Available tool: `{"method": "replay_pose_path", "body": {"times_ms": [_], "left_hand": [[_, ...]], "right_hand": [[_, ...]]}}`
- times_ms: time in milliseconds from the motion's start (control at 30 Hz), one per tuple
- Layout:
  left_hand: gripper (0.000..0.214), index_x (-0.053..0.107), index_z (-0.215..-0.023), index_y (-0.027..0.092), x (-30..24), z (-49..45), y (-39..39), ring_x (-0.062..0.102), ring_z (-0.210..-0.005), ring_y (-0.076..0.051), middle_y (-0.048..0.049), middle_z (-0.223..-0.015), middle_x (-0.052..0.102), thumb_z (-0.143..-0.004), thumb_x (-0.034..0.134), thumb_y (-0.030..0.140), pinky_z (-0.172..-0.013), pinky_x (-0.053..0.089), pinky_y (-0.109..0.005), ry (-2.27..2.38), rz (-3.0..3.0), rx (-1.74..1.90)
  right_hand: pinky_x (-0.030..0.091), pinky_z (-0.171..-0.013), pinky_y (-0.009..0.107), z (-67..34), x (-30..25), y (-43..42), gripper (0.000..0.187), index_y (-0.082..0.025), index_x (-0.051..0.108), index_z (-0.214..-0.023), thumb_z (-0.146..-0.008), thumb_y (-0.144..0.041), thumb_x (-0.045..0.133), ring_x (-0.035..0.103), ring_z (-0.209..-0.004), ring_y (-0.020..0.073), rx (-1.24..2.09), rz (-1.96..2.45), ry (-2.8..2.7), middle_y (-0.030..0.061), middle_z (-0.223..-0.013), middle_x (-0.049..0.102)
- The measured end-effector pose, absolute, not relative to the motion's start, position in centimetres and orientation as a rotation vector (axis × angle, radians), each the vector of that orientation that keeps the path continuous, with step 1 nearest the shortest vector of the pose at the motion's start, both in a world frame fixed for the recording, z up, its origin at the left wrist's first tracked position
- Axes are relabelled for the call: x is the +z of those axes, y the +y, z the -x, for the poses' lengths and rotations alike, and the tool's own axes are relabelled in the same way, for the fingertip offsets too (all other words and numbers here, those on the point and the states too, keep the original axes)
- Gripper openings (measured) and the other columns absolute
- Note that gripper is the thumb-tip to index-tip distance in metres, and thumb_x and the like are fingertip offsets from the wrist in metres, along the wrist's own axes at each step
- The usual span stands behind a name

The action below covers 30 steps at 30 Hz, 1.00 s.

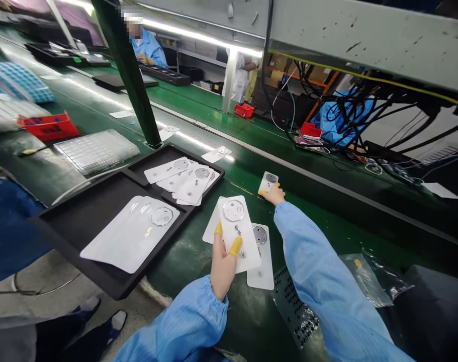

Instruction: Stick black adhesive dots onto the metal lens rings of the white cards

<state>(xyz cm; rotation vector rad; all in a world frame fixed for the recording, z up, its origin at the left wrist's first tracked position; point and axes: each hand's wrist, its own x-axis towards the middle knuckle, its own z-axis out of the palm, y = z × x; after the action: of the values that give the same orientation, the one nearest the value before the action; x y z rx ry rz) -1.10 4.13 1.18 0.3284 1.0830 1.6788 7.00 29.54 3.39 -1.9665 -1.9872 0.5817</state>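
Observation:
In my left hand (pixel 223 266), with yellow finger cots on, is a white phone back cover (pixel 247 246) with a round camera ring and dark lettering. Another white cover (pixel 210 227) shows behind it; whether that one is also held I cannot tell. A further cover (pixel 261 277) lies on the green bench, partly hidden by the held one. My right hand (pixel 275 195) reaches out over the belt, its fingers closed on the near end of a smaller-looking white phone back cover (pixel 265 188). My right thumb is partly hidden.
To the left, a black tray (pixel 96 201) holds fanned covers (pixel 119 241) and a loose pile (pixel 193 188). One cover (pixel 217 154) lies on the belt. A green post (pixel 128 70), red bins (pixel 50 125), a perforated sheet (pixel 294 306) and hanging cables (pixel 349 115) surround me. Co-workers sit across.

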Motion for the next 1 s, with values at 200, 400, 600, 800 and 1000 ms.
{"method": "replay_pose_path", "body": {"times_ms": [200, 400, 600, 800, 1000], "left_hand": [[0.084, 0.023, -0.145, 0.034, 1.5, 1.0, 3.7, 0.056, -0.12, -0.031, -0.0061, -0.145, 0.044, -0.076, 0.071, 0.037, -0.085, 0.059, -0.04, 1.075, -0.371, 1.603], [0.082, 0.024, -0.145, 0.036, 1.1, 1.4, 3.8, 0.053, -0.123, -0.031, -0.0038, -0.146, 0.044, -0.077, 0.07, 0.038, -0.088, 0.058, -0.04, 1.053, -0.3, 1.539], [0.053, 0.041, -0.137, 0.027, 0.8, 0.9, 4.1, 0.046, -0.13, -0.025, -0.0054, -0.142, 0.048, -0.089, 0.052, 0.045, -0.103, 0.045, -0.034, 1.159, -0.315, 1.689], [0.047, 0.05, -0.125, 0.02, 1.5, 1.1, 2.9, 0.06, -0.111, -0.024, -0.0096, -0.123, 0.063, -0.085, 0.061, 0.041, -0.096, 0.049, -0.036, 1.186, -0.517, 1.781], [0.055, 0.056, -0.117, 0.018, 3.7, 10.1, -2.4, 0.067, -0.095, -0.026, -0.0076, -0.105, 0.07, -0.07, 0.074, 0.042, -0.08, 0.055, -0.033, 1.433, -0.585, 1.605]], "right_hand": [[0.051, -0.088, 0.043, -6.4, 2.6, 30.8, 0.038, -0.015, 0.053, -0.121, -0.089, -0.035, 0.057, 0.058, -0.105, 0.0213, 0.761, 2.071, -1.656, 0.0098, -0.122, 0.055], [0.053, -0.084, 0.037, -7.0, 6.1, 26.8, 0.032, -0.016, 0.051, -0.124, -0.093, -0.025, 0.049, 0.061, -0.101, 0.0182, 1.14, 1.688, -1.596, 0.0087, -0.119, 0.059], [0.052, -0.089, 0.039, -9.3, 4.6, 11.1, 0.051, -0.023, 0.043, -0.133, -0.086, -0.036, 0.056, 0.056, -0.115, 0.0251, 1.461, 1.228, -1.629, 0.0088, -0.132, 0.054], [0.043, -0.102, 0.047, -9.1, 1.4, 5.3, 0.05, -0.024, 0.043, -0.133, -0.087, -0.041, 0.052, 0.046, -0.122, 0.0276, 0.963, 1.218, -1.958, 0.0112, -0.129, 0.046], [0.042, -0.104, 0.048, -8.6, 1.0, 4.3, 0.054, -0.027, 0.027, -0.141, -0.091, -0.034, 0.045, 0.04, -0.129, 0.0261, 0.977, 0.915, -2.206, 0.0106, -0.139, 0.034]]}}
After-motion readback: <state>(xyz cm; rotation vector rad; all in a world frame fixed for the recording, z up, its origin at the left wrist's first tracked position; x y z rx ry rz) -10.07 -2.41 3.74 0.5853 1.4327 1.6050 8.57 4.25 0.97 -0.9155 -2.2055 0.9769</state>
